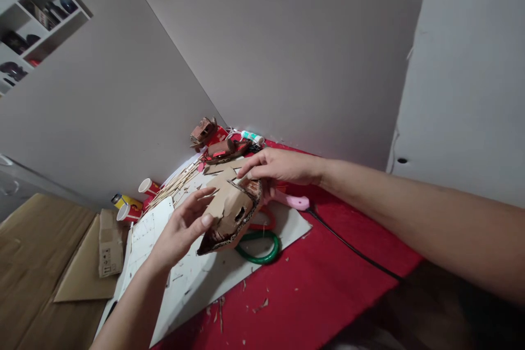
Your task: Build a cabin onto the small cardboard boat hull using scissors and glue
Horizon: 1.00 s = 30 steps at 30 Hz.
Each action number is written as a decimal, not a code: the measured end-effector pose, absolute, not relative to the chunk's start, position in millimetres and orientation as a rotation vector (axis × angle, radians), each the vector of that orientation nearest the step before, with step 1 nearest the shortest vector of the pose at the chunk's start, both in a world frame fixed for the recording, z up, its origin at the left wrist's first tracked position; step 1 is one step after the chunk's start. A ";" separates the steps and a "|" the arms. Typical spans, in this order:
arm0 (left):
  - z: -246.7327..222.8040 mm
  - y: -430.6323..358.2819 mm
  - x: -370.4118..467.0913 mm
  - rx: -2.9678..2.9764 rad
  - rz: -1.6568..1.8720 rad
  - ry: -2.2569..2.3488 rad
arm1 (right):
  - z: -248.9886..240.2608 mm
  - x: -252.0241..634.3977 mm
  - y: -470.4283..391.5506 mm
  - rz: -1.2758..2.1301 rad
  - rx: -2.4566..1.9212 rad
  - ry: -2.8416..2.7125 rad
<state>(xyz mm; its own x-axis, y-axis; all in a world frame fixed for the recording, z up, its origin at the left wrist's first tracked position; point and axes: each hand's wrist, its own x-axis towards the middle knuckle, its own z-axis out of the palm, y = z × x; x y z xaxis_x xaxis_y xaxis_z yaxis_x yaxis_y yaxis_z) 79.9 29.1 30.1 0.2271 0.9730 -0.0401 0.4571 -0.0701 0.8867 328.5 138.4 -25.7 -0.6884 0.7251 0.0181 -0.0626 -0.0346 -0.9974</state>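
A small cardboard model (pixel 233 208), boat-like with a brown-stained rim and a dark hole in its side, is held tilted above the table. My right hand (pixel 274 169) grips its far right end, with fingers over the top and the thumb lower down. My left hand (pixel 186 224) is at the other end, fingers spread and the thumb tip against or just beside the cardboard; contact is hard to tell. Beneath the model lie a green-handled loop (pixel 266 257) and an orange loop (pixel 266 219), perhaps scissors handles. A pink-handled tool (pixel 293 200) with a black cord lies behind.
White board (pixel 197 290) covers part of the red tabletop (pixel 311 284), scattered with scraps. Thin wooden sticks (pixel 176 183) lie near red-and-white paper cups (pixel 129 212). Brown models (pixel 203 131) stand at the back by the wall. Cardboard boxes (pixel 41 262) are at left.
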 end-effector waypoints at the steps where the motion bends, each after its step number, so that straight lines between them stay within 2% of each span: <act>1: 28.9 27.9 75.4 1.659 0.792 1.374 | -26.2 328.6 138.6 1.788 -0.693 -1.681; 9: 23.0 7.0 50.8 1.723 0.862 1.381 | -23.4 324.8 133.9 1.769 -0.750 -1.676; 14: 26.4 -6.4 68.6 2.088 0.826 1.476 | -21.5 321.6 124.2 1.800 -0.701 -1.759; 18: 26.3 -10.4 76.8 2.454 0.795 1.370 | -26.4 316.6 114.8 1.873 -0.577 -1.753; 23: 18.1 -12.1 72.9 2.611 0.842 1.345 | -31.5 310.0 105.9 1.952 -0.557 -1.717; 30: 6.1 -19.7 46.6 2.670 0.781 1.768 | -23.1 318.3 111.0 1.658 -0.719 -1.788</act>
<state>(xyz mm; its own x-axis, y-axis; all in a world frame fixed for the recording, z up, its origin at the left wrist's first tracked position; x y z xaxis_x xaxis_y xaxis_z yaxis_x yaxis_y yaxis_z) 46.6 -19.7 6.1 0.3166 0.8275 0.4637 0.9001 -0.4163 0.1283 318.3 111.0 -23.1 -0.6796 0.7311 0.0604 -0.0053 0.0774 -0.9970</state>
